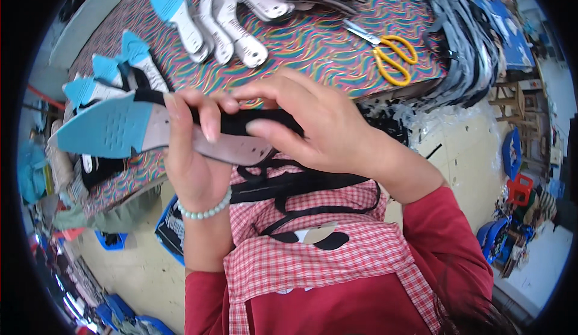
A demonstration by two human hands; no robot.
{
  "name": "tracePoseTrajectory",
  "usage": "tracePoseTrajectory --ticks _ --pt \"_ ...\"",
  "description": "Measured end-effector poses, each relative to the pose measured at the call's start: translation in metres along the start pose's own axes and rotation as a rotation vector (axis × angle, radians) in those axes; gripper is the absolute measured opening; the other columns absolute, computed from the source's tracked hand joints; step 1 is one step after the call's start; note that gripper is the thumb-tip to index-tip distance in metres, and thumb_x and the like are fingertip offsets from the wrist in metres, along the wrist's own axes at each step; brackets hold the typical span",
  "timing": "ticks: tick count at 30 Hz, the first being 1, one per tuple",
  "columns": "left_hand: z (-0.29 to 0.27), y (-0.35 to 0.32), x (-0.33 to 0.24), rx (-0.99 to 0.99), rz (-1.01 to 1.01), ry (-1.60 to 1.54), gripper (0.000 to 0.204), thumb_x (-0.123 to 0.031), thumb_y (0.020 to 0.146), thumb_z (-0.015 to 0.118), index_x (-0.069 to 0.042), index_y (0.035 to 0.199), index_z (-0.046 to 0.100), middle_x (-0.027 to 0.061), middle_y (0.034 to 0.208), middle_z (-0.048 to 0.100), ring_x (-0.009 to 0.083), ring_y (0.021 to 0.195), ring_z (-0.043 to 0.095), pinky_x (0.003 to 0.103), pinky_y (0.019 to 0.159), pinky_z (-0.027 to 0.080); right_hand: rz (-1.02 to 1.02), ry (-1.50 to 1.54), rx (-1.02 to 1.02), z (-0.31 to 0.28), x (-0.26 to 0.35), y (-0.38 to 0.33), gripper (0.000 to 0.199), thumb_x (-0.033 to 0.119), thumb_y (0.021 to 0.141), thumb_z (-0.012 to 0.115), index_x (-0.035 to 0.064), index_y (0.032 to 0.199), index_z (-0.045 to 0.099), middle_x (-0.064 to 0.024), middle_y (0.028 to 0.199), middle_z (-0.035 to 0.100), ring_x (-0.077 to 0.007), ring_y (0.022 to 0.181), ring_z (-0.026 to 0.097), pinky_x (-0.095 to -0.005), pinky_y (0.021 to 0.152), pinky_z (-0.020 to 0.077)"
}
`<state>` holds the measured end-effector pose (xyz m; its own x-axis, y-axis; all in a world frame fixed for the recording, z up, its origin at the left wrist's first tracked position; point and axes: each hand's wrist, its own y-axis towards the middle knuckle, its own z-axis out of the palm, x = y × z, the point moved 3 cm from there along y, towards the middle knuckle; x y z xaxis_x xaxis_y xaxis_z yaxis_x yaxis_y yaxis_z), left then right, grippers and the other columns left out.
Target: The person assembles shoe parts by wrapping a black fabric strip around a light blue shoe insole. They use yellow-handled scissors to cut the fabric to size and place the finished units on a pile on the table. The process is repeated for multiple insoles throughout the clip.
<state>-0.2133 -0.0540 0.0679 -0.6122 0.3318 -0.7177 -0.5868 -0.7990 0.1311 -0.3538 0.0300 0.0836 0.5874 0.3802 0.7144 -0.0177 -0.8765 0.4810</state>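
My left hand grips a shoe insole with a light blue, pointed forepart and a pale pinkish heel end. A black fabric strip runs along the insole's far edge and passes under my fingers. Over the heel end, my right hand has its thumb and curled fingers closed about the strip. Part of the strip is hidden behind both hands. Black straps hang below the insole, across my checked apron.
Several similar insoles lie on the patterned tablecloth, with a stack at the back. Yellow-handled scissors rest near the table's right edge. Grey and black strips hang over the right corner. A blue tub stands below.
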Motion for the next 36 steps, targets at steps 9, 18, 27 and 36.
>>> tracePoseTrajectory --ticks 9,18,27,36 --pt "-0.011 0.004 0.004 -0.021 0.052 -0.488 0.031 -0.037 0.1 0.042 -0.009 0.1 0.055 -0.001 0.071 0.048 0.0123 0.069 0.048 0.035 0.078 0.046 0.325 0.296 -0.094 0.052 0.0 -0.04 0.039 0.029 0.092 0.059 -0.0009 0.115 0.051 -0.0161 0.094 0.064 -0.0293 0.082 0.066 -0.0348 0.066 0.0521" --pt "0.02 -0.016 -0.058 0.321 0.637 1.716 0.029 -0.009 0.068 0.077 -0.006 0.097 0.07 0.0073 0.087 0.065 0.0243 0.087 0.061 0.041 0.085 0.046 -0.018 -0.027 0.209 -0.021 0.0 0.003 0.029 0.026 0.09 0.059 0.0033 0.108 0.055 -0.0159 0.083 0.062 -0.0362 0.077 0.063 -0.0438 0.063 0.0493" --pt "0.013 -0.024 -0.039 0.27 -0.099 0.992 0.018 -0.008 0.081 0.067 0.003 0.095 0.067 0.0119 0.081 0.068 0.0196 0.072 0.066 0.029 0.064 0.05 0.114 0.326 0.074 -0.023 0.015 0.015 0.036 0.023 0.085 0.068 0.0043 0.113 0.059 -0.0041 0.08 0.061 -0.0123 0.071 0.059 -0.0254 0.06 0.0456" --pt "0.0 -0.028 -0.001 -0.237 0.171 0.525 0.041 -0.027 0.089 0.067 0.004 0.113 0.059 0.0126 0.103 0.067 0.0153 0.088 0.064 0.028 0.075 0.052 0.089 0.303 -0.306 0.031 0.003 -0.01 0.015 0.007 0.082 0.069 0.0028 0.095 0.065 -0.0067 0.085 0.061 -0.0188 0.077 0.059 -0.0294 0.069 0.047"
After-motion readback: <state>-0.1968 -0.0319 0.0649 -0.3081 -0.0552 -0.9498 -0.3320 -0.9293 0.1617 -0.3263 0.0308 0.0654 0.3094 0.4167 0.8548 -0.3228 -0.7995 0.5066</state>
